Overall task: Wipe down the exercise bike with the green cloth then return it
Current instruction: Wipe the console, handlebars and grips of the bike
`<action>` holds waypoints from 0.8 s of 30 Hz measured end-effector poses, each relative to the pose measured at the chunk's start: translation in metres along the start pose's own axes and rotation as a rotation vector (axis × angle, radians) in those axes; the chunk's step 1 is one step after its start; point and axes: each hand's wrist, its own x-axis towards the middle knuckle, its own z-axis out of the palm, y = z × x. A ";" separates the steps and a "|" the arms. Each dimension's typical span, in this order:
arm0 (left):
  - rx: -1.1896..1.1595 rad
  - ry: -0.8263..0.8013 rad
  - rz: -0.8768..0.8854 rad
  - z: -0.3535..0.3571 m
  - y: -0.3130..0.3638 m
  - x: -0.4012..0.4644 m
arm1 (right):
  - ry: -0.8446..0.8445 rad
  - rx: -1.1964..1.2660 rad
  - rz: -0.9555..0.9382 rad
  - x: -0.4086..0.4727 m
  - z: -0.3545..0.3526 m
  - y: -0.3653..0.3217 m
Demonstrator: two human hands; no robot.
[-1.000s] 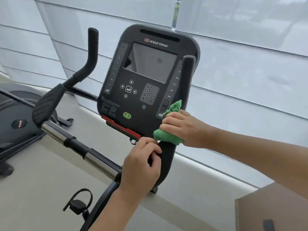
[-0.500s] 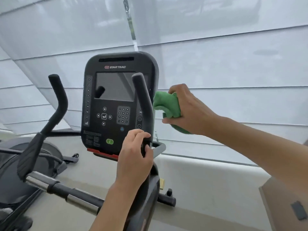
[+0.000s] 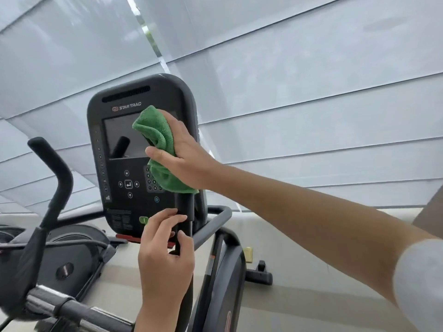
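Note:
The exercise bike's dark console [image 3: 124,164] with its screen and keypad stands at centre left. My right hand [image 3: 189,159] grips the green cloth [image 3: 159,149], wrapped around the upper part of the bike's right upright handle in front of the console. My left hand [image 3: 165,257] holds the lower part of that same black handle [image 3: 184,212], fingers curled around it. The handle's top is hidden under the cloth. The left upright handle [image 3: 56,178] rises free at the left.
A chrome and black handlebar [image 3: 72,307] crosses the lower left. Another machine [image 3: 69,257] stands behind the bike at left. White window blinds [image 3: 311,116] fill the background. A brown surface [image 3: 429,214] shows at the right edge.
My right hand brought the cloth from the right of the console onto the top of the right handle. The camera tilted up and came closer. My left hand kept its grip.

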 end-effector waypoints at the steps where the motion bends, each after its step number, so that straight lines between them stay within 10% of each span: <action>1: 0.001 0.019 0.006 0.000 -0.002 -0.001 | 0.049 0.041 0.000 -0.004 0.007 0.007; 24: 0.033 0.084 0.041 0.001 0.002 -0.003 | 0.112 0.285 0.000 -0.002 0.015 0.035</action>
